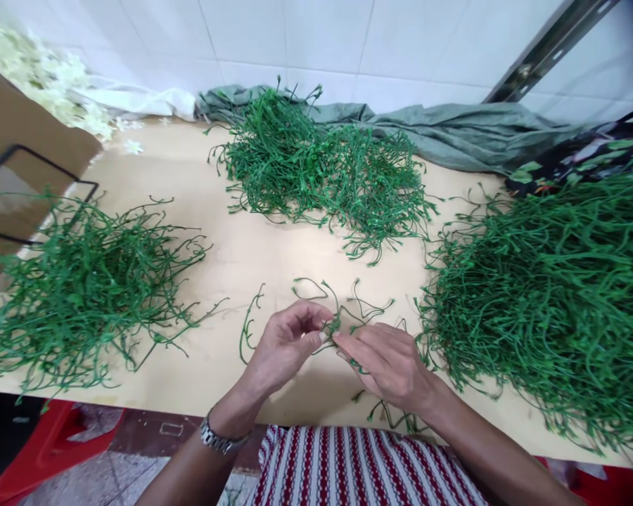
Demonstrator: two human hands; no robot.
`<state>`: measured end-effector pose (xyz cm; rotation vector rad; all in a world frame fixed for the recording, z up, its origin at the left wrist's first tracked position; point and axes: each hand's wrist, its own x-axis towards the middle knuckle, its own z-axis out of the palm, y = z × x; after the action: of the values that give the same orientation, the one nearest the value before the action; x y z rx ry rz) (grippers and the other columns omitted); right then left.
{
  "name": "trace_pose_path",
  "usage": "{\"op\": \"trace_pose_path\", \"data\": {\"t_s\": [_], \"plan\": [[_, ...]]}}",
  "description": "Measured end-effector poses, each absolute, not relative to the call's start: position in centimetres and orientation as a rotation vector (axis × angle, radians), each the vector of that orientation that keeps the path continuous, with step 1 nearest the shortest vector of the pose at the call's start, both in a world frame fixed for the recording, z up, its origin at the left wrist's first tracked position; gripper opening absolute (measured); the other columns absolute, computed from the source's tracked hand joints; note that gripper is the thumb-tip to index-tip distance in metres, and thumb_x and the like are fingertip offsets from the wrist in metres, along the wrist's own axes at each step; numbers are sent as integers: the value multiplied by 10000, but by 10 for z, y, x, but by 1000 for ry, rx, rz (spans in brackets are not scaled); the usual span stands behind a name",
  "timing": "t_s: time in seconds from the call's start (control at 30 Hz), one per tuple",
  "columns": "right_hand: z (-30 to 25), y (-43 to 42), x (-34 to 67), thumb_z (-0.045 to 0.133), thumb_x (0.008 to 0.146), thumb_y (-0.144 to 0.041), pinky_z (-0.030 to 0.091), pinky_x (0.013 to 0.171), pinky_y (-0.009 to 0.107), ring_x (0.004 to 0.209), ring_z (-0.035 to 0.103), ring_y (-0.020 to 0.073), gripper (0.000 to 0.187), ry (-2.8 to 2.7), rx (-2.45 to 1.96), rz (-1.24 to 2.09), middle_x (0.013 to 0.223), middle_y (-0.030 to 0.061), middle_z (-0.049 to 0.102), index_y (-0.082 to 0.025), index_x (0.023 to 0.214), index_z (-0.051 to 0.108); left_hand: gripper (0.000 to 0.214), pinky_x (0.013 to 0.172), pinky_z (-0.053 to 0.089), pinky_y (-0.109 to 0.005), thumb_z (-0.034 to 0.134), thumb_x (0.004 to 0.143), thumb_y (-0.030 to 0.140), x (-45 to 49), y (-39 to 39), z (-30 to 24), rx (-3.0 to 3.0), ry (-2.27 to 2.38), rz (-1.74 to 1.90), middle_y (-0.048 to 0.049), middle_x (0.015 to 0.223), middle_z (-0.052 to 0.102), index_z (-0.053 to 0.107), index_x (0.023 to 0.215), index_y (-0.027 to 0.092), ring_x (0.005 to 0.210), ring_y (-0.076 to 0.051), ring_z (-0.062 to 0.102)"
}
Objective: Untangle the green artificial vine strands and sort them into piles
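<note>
Between my two hands, close to the table's front edge, is a thin, branching artificial green stem [335, 320] with small budded tips. My left hand [290, 341] pinches it between thumb and forefinger. From the other side my right hand [387, 362] closes on the same stem, its fingertips nearly touching the left thumb. Fine green strands stick out above and below the right hand. Just left of my left hand lies a loose green sprig [249, 323] on the table.
Piles of green stems lie at the left [84, 288], the back [316, 161] and the right [553, 302] of the table [253, 246]. A cardboard box [58, 133], black wire frame [55, 167] and white flowers [36, 77] stand at far left. Grey-green cloth [454, 133] runs along the wall.
</note>
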<state>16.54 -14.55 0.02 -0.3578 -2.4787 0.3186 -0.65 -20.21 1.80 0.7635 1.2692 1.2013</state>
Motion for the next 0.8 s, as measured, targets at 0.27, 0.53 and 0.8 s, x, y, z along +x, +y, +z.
{"op": "trace_pose_path", "data": {"t_s": [0.27, 0.53, 0.8], "plan": [[27, -133, 171, 458, 832, -90, 478, 585, 225, 656, 588, 113, 149, -2298, -660, 634, 749, 33, 628, -166, 925, 545, 230, 581, 401, -240, 552, 656, 77, -9, -206, 13, 900, 1304, 1246, -16, 752, 537, 647, 841, 175, 663, -105, 480], [13, -133, 158, 522, 832, -190, 452, 554, 239, 628, 563, 119, 142, -2486, -496, 672, 741, 38, 631, -118, 944, 572, 190, 552, 400, -217, 597, 675, 94, -7, -209, 12, 777, 1113, 1283, -19, 726, 536, 660, 836, 171, 651, -101, 479], [3, -139, 162, 538, 805, -139, 402, 556, 254, 580, 526, 118, 64, -2427, -534, 277, 678, 21, 623, -150, 864, 560, 157, 550, 388, -192, 613, 678, 85, 0, -204, 6, 744, 1119, 1296, -6, 698, 572, 677, 792, 172, 630, -84, 484]]}}
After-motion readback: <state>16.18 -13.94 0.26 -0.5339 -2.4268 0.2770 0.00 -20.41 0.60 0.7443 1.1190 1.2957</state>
